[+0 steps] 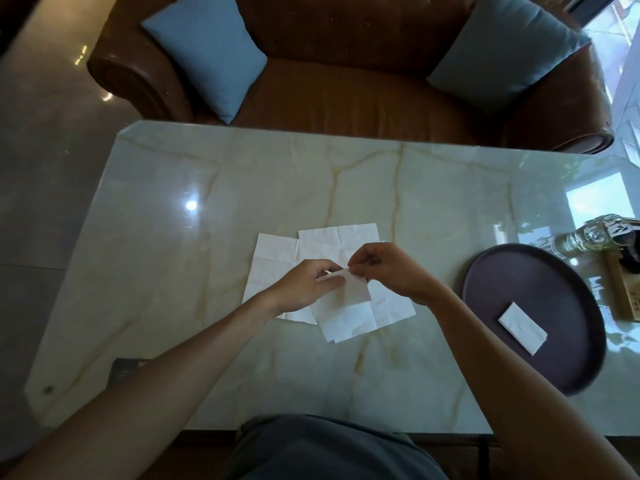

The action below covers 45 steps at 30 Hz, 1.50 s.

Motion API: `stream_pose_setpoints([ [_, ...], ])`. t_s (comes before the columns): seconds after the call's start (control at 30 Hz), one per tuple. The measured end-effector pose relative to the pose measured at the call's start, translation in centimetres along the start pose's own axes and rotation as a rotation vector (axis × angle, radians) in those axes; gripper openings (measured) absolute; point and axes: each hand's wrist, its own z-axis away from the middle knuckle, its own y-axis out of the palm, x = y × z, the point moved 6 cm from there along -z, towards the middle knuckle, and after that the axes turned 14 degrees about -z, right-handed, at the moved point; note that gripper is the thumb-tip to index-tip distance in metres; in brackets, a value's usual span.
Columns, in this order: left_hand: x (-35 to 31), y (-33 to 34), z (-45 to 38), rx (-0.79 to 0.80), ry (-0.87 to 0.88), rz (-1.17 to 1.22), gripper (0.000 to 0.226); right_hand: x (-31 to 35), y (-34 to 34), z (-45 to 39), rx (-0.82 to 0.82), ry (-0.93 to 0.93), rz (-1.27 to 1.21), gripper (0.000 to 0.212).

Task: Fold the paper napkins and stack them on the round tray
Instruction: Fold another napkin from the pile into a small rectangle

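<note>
A small folded white napkin (pixel 356 288) hangs just above the table centre, pinched along its top edge by my left hand (pixel 309 283) and my right hand (pixel 388 266). Under them lie unfolded white napkins (pixel 346 318) spread flat and overlapping on the marble table (pixel 207 237); a further sheet (pixel 273 261) pokes out to the left. A dark round tray (pixel 512 292) sits at the right side of the table with one folded napkin (pixel 522 328) lying on it.
A glass bottle (pixel 588 237) and a wooden box (pixel 627 292) stand at the right edge behind the tray. A brown leather sofa (pixel 346 88) with two blue cushions lies beyond the table's far edge. A dark flat object (pixel 126 370) rests near the front left.
</note>
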Motion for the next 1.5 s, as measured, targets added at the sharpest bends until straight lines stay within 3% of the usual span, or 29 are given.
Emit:
stream_pose_setpoints([
  [0.23,1.0,-0.6,0.6,-0.056,-0.031,0.146,0.031,-1.6,0.4,0.6,0.069,0.146,-0.128,0.046],
  [0.47,1.5,-0.9,1.1,-0.068,-0.036,0.129,0.024,-2.0,1.1,0.4,0.042,0.105,-0.231,0.033],
  [0.67,1.1,-0.8,0.8,-0.069,-0.020,0.099,0.023,-1.7,1.6,-0.2,0.026,0.088,-0.146,0.018],
  [0.77,1.4,-1.5,0.6,-0.133,-0.033,0.118,0.020,-1.4,1.1,-0.2,0.007,0.077,-0.140,0.018],
  [1.1,0.2,-1.7,0.3,-0.123,0.006,0.136,0.018,-0.7,1.0,-0.3,0.009,0.053,-0.130,0.015],
  [1.3,0.1,-1.3,0.8,-0.124,-0.019,0.174,0.023,-0.9,0.6,-0.5,-0.042,0.069,-0.104,0.032],
  [1.5,1.1,-1.9,1.2,-0.214,-0.049,0.263,0.018,-1.2,-0.4,-0.4,-0.086,0.024,-0.250,0.012],
])
